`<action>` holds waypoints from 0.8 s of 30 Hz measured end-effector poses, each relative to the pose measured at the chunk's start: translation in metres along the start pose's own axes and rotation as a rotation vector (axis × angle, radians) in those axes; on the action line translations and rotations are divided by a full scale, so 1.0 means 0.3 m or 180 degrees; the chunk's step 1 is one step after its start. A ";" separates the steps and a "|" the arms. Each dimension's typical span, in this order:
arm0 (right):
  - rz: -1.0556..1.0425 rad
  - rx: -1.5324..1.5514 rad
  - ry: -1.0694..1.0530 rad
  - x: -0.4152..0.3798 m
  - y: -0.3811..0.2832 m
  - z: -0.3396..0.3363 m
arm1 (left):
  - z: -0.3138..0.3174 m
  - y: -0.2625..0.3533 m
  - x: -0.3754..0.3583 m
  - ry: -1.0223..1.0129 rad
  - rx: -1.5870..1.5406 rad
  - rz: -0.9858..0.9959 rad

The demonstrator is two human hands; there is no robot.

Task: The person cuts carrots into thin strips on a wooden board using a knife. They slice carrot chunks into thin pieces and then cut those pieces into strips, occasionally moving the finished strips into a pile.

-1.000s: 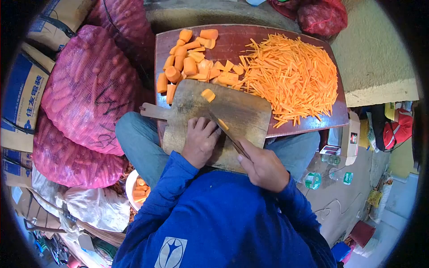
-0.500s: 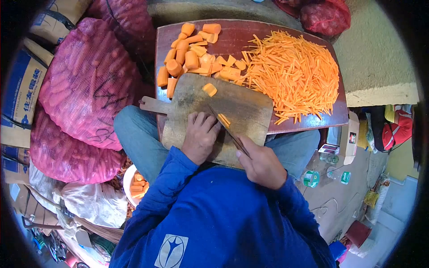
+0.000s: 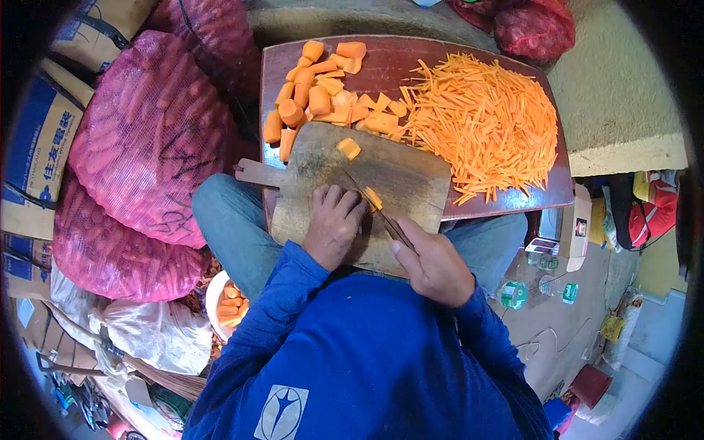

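Now your right hand (image 3: 438, 271) is gripping a knife (image 3: 397, 231) beside carrot strips (image 3: 374, 198) on the wooden cutting board (image 3: 411, 176); your left hand (image 3: 334, 226) is lying over it, grasp hidden. A white bucket (image 3: 213, 299) is holding carrot pieces (image 3: 232, 303).

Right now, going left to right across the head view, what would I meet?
Bulging pink mesh sacks, bare left hand, thin orange carrot strips, bare right hand, green-labelled clear plastic bottles, red fabric.

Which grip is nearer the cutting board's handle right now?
Left. The left grip is over the cutting board, to the right of the handle; the right grip, around the knife, is farther right.
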State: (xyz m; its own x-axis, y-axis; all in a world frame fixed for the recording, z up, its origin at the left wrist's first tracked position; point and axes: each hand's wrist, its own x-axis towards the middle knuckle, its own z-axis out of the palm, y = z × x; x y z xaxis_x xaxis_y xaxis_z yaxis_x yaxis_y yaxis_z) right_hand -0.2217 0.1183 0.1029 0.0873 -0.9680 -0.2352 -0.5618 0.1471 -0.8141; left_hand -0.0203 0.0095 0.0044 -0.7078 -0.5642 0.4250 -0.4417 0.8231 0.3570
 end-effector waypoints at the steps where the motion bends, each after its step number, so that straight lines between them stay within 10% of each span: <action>1: -0.0012 0.0129 0.0029 -0.016 -0.005 -0.005 | 0.002 0.000 -0.001 0.0012 -0.0032 -0.0002; 24: 0.0025 0.0021 0.0005 0.027 -0.002 0.026 | -0.009 0.015 -0.002 0.0046 -0.0255 -0.0087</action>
State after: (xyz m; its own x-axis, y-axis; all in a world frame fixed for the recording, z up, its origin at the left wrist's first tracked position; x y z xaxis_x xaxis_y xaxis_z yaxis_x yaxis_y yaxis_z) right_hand -0.2142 0.1119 0.0974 0.0816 -0.9672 -0.2407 -0.5571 0.1560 -0.8157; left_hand -0.0205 0.0134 0.0081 -0.6878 -0.5878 0.4259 -0.4149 0.7998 0.4338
